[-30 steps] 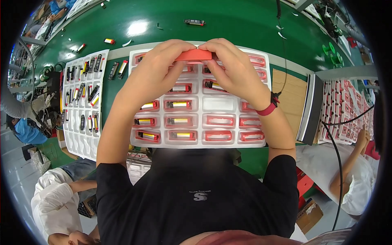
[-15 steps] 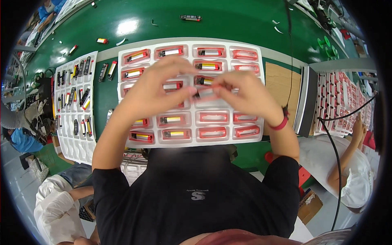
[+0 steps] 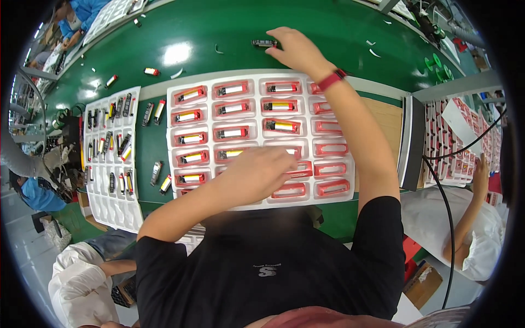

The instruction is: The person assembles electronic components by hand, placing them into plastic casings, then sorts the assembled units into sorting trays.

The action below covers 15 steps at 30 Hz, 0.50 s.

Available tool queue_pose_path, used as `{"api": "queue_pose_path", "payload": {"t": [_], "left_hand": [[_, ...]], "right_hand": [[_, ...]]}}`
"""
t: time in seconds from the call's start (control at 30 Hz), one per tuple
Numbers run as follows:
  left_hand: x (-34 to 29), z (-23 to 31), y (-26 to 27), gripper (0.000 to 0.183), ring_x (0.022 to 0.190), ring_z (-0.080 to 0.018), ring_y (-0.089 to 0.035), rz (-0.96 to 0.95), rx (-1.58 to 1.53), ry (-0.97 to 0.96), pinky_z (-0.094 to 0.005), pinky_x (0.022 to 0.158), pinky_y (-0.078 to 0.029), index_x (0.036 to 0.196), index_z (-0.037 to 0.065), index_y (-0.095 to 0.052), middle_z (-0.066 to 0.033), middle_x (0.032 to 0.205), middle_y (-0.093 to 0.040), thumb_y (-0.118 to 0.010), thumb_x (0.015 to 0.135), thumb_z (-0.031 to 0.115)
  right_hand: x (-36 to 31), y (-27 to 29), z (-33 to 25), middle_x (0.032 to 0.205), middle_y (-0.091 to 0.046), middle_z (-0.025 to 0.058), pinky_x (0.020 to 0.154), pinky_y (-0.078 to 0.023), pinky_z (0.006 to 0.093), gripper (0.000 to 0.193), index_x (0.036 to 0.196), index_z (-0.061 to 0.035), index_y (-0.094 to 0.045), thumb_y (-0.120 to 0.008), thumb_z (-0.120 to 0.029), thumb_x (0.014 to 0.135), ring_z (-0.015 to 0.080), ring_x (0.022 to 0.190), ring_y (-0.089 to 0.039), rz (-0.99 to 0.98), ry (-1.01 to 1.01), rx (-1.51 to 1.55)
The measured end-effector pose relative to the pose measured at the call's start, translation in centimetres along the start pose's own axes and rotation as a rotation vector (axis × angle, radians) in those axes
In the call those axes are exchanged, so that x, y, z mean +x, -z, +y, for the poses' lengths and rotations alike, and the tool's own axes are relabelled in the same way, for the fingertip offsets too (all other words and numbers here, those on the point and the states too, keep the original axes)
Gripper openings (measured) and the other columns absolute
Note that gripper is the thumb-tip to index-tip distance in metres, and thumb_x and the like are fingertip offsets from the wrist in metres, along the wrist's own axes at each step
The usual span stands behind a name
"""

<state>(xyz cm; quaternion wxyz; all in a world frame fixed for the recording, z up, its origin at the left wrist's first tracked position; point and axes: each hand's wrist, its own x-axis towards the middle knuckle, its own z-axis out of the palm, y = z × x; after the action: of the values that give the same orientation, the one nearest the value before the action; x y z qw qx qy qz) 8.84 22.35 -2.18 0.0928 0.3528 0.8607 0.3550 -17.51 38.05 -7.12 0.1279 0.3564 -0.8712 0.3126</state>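
A white moulded tray holds rows of red translucent plastic cases. Many cases carry a small cylindrical battery cell with a wrap of white, yellow or black. My left hand is closed low over the tray's middle, fingers bent together at the edge of a red case. What lies under its fingertips is hidden. Beyond the tray my right hand reaches onto the green surface, thumb and forefinger apart on either side of a dark battery cell, around its right end. That cell lies flat.
Left of the big tray stands another white tray with loose cells; several more cells lie between them. Brown cardboard and stacked trays of red cases are at right. A black cable hangs there. Co-workers sit both sides.
My right hand has left the tray and stretched forward to the dark cell. My left hand has come nearer and lower over the tray, its fingers now bent. The view has shifted slightly.
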Motion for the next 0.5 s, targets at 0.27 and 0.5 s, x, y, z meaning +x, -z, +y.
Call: {"api": "queue_pose_path", "payload": {"t": [0.27, 0.5], "left_hand": [[-1.9, -4.6, 5.5, 0.041, 0.099, -0.0222, -0.068, 0.351, -1.468, 0.242, -0.0367, 0.075, -0.061, 0.134, 0.009, -0.045, -0.0089, 0.116, -0.06, -0.062, 0.1, 0.023], [-0.6, -4.9, 6.7, 0.012, 0.09, -0.0161, -0.07, 0.514, -1.26, 0.397, -0.0291, 0.063, -0.059, 0.11, 0.011, -0.048, -0.0039, 0.103, -0.06, -0.051, 0.107, 0.022]], "right_hand": [[1.0, -0.9, -0.1, 0.107, -0.071, 0.0132, 0.082, -0.052, 0.0351, 0.028, 0.116, 0.0013, -0.068, -0.062, -0.019, 0.098, 0.025, 0.092, -0.065, -0.19, -0.056, 0.178], [-4.5, 7.2, -10.0, 0.088, -0.07, 0.0033, 0.061, -0.047, 0.02, 0.026, 0.111, -0.0002, -0.07, -0.058, -0.022, 0.105, 0.0031, 0.068, -0.056, -0.28, -0.495, 0.981]]}}
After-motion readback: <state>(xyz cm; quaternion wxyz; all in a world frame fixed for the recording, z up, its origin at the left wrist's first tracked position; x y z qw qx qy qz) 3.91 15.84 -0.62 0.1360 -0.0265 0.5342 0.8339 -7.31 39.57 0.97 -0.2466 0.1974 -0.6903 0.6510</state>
